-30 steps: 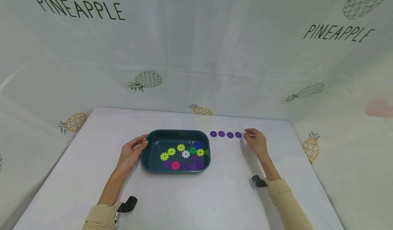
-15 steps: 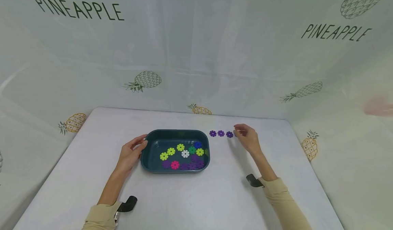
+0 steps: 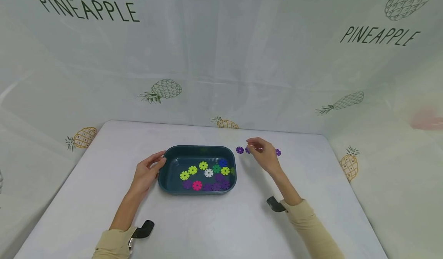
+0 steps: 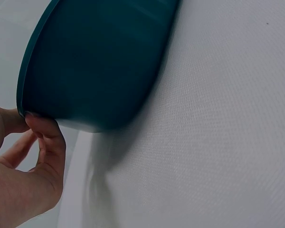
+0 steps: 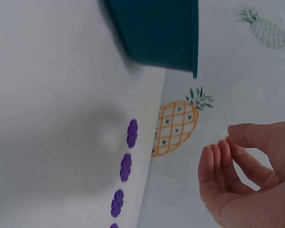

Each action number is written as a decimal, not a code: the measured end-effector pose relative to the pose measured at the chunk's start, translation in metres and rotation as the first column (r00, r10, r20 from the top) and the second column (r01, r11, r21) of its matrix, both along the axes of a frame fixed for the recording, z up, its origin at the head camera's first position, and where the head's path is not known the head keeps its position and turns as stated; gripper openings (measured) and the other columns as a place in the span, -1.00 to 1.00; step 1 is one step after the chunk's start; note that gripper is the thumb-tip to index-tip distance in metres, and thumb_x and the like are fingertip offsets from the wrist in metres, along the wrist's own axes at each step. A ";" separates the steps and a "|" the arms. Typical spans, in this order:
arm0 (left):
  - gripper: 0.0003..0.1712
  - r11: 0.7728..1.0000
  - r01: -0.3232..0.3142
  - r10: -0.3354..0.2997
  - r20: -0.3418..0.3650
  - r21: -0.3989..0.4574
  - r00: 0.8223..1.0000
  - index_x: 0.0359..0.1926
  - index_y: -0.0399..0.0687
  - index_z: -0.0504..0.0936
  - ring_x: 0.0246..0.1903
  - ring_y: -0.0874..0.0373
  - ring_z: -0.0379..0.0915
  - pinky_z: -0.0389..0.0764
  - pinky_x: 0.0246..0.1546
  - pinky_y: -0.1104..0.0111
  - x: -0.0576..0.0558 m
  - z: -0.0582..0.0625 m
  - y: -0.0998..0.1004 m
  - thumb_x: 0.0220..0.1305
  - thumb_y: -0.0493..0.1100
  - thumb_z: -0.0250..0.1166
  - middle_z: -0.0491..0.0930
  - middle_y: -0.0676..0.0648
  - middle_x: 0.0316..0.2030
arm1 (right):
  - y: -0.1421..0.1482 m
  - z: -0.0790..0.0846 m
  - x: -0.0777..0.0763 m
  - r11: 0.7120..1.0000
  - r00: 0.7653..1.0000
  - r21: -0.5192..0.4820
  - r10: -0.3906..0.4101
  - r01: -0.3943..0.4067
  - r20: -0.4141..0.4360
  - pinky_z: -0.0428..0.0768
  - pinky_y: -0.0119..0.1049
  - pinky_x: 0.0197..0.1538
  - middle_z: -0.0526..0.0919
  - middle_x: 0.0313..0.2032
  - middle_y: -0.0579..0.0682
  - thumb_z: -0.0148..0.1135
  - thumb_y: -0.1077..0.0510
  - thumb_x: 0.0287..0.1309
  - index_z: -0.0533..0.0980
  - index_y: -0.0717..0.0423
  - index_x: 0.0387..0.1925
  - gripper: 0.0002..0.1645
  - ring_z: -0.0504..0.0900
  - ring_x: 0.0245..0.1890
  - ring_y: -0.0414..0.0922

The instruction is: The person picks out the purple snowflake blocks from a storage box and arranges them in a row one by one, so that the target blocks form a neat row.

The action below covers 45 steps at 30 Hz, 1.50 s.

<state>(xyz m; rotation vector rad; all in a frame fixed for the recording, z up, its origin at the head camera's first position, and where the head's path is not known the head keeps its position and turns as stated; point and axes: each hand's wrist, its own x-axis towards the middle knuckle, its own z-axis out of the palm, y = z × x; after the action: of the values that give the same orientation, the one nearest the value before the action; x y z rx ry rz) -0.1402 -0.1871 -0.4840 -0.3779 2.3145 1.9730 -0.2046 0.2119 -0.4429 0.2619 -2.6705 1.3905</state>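
My left hand [image 3: 144,174] holds the left end of a dark teal tray [image 3: 197,192], thumb and fingers pinching its rim, as the left wrist view also shows. Notched flower-shaped plastic discs lie in the tray: several yellow-green ones [image 3: 185,175], a white one [image 3: 209,173], a pink one [image 3: 197,185] and several purple ones [image 3: 207,187]. To the right of the tray runs a row of purple discs [image 3: 240,150] on the table. Over this row hovers my right hand [image 3: 265,158], hiding its middle. Its fingers [image 5: 206,166] are loosely bent with nothing between them and the thumb.
The white table [image 3: 207,228] ends behind the row at a pale curtain [image 3: 221,59] printed with pineapples. A purple disc [image 3: 278,152] ends the row at the right. Green and blue discs [image 3: 223,163] lie in the tray's right half.
My right hand has moved left along the row, uncovering a purple disc at its right end and covering the middle ones. The left hand and tray stay put.
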 end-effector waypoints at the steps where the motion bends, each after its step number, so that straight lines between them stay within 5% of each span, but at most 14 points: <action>1: -0.42 1.000 -0.002 0.002 0.003 0.002 1.000 0.45 -0.02 0.46 -0.16 0.25 0.45 0.50 -0.28 0.49 0.000 0.000 0.000 0.52 0.05 0.24 0.38 -0.14 0.26 | -0.004 0.000 0.000 1.000 1.000 -0.006 0.009 -0.009 0.006 0.60 -0.05 0.19 0.71 -0.04 0.14 0.29 0.21 0.41 0.63 0.20 0.08 -0.72 0.66 0.01 0.04; 13: -0.43 1.000 -0.012 0.012 0.018 -0.010 1.000 0.46 0.00 0.45 -0.16 0.24 0.43 0.50 -0.28 0.50 -0.002 -0.002 -0.001 0.53 0.04 0.23 0.38 -0.13 0.27 | -0.041 -0.003 0.004 0.989 0.990 -0.038 0.141 -0.141 -0.005 0.61 -0.10 0.17 0.70 -0.12 0.08 0.30 0.23 0.39 0.64 0.21 0.05 -0.75 0.66 -0.08 -0.01; 20: -0.41 1.000 -0.006 0.005 -0.003 -0.012 1.000 0.45 -0.03 0.45 -0.24 0.28 0.41 0.48 -0.32 0.49 0.000 0.000 0.001 0.52 0.04 0.24 0.39 -0.15 0.24 | -0.053 -0.006 0.007 0.965 0.965 -0.038 0.259 -0.261 -0.037 0.63 -0.06 0.13 0.70 -0.10 0.12 0.34 0.29 0.34 0.62 0.28 0.04 -0.73 0.66 -0.08 0.02; 32: -0.42 1.000 -0.017 0.017 0.005 -0.019 1.000 0.43 0.01 0.48 -0.24 0.27 0.43 0.48 -0.30 0.49 -0.001 -0.003 -0.001 0.51 0.07 0.25 0.40 -0.14 0.23 | -0.064 -0.014 0.012 0.888 0.888 0.075 0.457 -0.453 -0.051 0.67 -0.29 0.00 0.69 -0.09 0.16 0.36 0.37 0.28 0.60 0.38 0.02 -0.71 0.69 -0.13 -0.01; 45: -0.43 1.000 -0.016 0.016 0.011 -0.023 1.000 0.43 0.02 0.48 -0.19 0.23 0.40 0.48 -0.29 0.49 -0.002 -0.003 -0.002 0.51 0.07 0.25 0.40 -0.13 0.24 | -0.078 -0.014 0.018 0.780 0.809 0.225 0.584 -0.584 0.073 0.66 -0.13 0.05 0.65 -0.05 0.20 0.34 0.37 0.31 0.59 0.36 0.05 -0.70 0.67 -0.06 0.04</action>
<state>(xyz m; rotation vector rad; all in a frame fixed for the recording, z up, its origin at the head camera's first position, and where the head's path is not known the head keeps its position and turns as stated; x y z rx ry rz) -0.1418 -0.1887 -0.4873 -0.4090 2.3371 1.9474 -0.1867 0.1341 -0.4565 1.2116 -2.8798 1.1609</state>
